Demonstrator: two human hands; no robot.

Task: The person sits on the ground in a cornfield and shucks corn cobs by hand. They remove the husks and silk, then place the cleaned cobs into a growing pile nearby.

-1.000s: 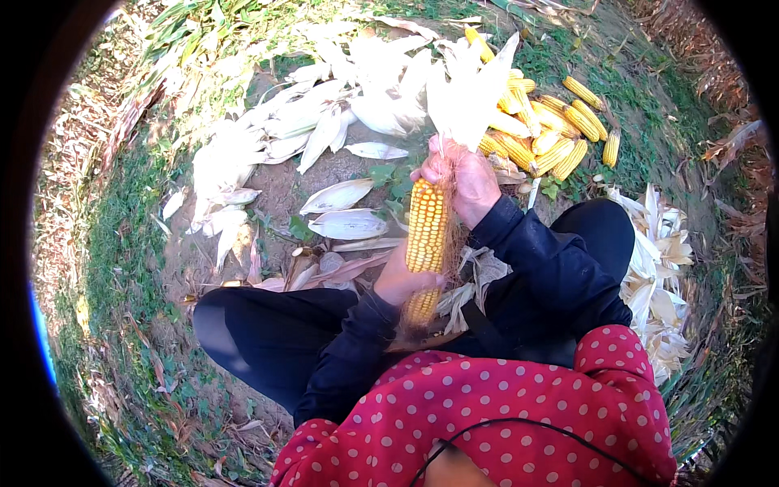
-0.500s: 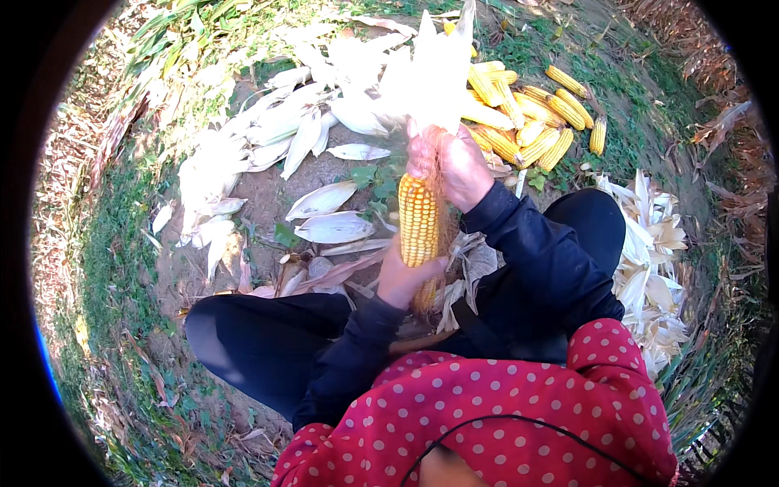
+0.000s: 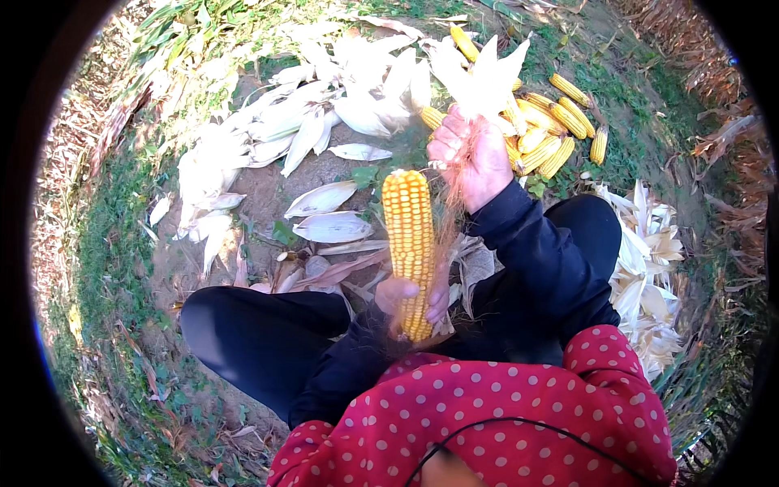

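Observation:
A bare yellow ear of corn (image 3: 411,235) stands nearly upright before my lap. My left hand (image 3: 412,300) is wrapped round its lower part, thumb across the front. Up and to the right, my right hand (image 3: 480,162) is closed in a fist round the base of a pale corn husk (image 3: 489,81), whose leaves fan out above it. Brown corn silk (image 3: 451,227) hangs from that fist down beside the ear. The ear's rounded top is apart from the husk.
Husked yellow ears (image 3: 552,126) lie piled at the far right. Unhusked pale ears (image 3: 272,130) form a heap at the far left, two nearer ones (image 3: 331,227) before it. Loose husks (image 3: 645,276) pile up by my right knee. Dry stalks (image 3: 730,154) border the right side.
The husk has come off the ear and moved up and right in my right hand. My left hand has drawn the ear down and slightly left.

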